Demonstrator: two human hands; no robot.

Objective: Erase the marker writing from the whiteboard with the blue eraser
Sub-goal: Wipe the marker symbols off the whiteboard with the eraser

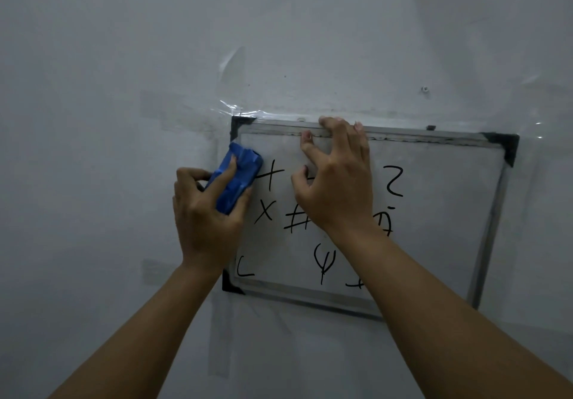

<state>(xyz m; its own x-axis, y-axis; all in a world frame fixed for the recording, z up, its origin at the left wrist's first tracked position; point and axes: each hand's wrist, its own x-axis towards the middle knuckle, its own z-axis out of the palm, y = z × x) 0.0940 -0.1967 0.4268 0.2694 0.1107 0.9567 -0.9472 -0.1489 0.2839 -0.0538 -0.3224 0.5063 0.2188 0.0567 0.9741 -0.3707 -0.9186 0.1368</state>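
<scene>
head view: whiteboard [434, 228] bears black marks [296, 220] including "x", "#".

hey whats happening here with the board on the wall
A person is about to wipe a small whiteboard fixed to the wall. The left hand holds a blue eraser at the board's upper left corner, right beside a plus-shaped mark. The right hand rests on the board, fingertips at its top frame, as if steadying it. The black marker symbols that show look intact, so erasing seems barely begun.
</scene>
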